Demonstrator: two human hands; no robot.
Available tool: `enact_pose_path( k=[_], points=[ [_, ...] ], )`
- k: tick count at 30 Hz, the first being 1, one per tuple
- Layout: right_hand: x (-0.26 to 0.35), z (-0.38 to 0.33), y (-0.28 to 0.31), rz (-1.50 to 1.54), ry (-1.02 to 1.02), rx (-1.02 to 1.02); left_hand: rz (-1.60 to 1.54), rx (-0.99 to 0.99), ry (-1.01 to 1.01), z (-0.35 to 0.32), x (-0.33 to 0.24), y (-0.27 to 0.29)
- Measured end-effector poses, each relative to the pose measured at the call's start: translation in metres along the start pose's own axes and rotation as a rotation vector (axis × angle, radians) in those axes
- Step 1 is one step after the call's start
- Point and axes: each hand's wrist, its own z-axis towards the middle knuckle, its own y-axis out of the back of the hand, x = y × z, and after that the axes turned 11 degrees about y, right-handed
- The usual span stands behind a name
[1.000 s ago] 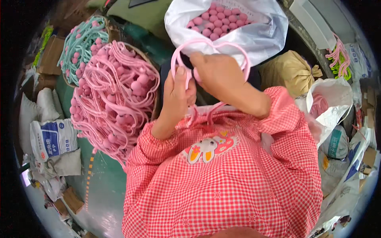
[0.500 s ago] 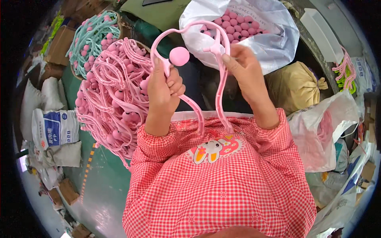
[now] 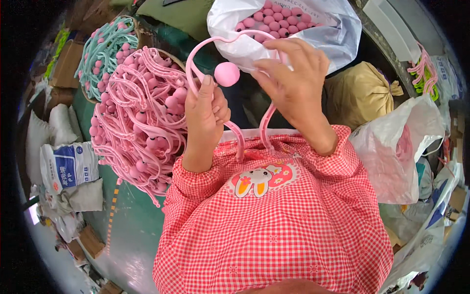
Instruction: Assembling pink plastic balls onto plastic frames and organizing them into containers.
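Observation:
A pink horseshoe-shaped neck massager [image 3: 237, 134] is held up in front of my chest, its two ends against the apron. My left hand [image 3: 208, 107] is closed round its left side, thumb upward. One smooth pink ball [image 3: 227, 74] sits on the inner side beside that thumb. My right hand [image 3: 293, 78] is at the massager's right side, fingers bent and thumb below, apparently gripping the inner peg there. That hand covers the peg and part of the curved arm, so the fingertip contact is partly hidden.
A heap of pink massagers [image 3: 137, 117] stands at the left, with green ones [image 3: 105, 54] behind it. Ahead, a white bag [image 3: 342, 29] holds pink balls [image 3: 274, 22]. To the right are a tied tan sack [image 3: 360, 98] and a translucent bag [image 3: 387, 157].
My right hand has moved left and turned over the massager's right side, covering the peg that showed before. My left hand keeps its grip; the view has shifted slightly.

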Motion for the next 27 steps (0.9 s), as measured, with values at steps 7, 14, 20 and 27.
enact_pose_path(
  k=[7, 14, 20, 27],
  points=[
    [-0.002, -0.007, -0.007, 0.021, 0.077, 0.072, 0.0, 0.07, 0.007, -0.003, 0.007, -0.005],
    [0.007, -0.008, -0.005, 0.095, 0.144, 0.079, 0.046, -0.001, -0.007, 0.0, 0.012, -0.009],
    [-0.005, -0.025, 0.016, 0.126, -0.126, -0.133, -0.091, 0.022, -0.044, 0.011, -0.003, -0.007],
    [-0.045, -0.032, 0.041, 1.501, -1.215, -0.402, 0.181, 0.402, -0.135, 0.098, 0.017, -0.052]
  ],
)
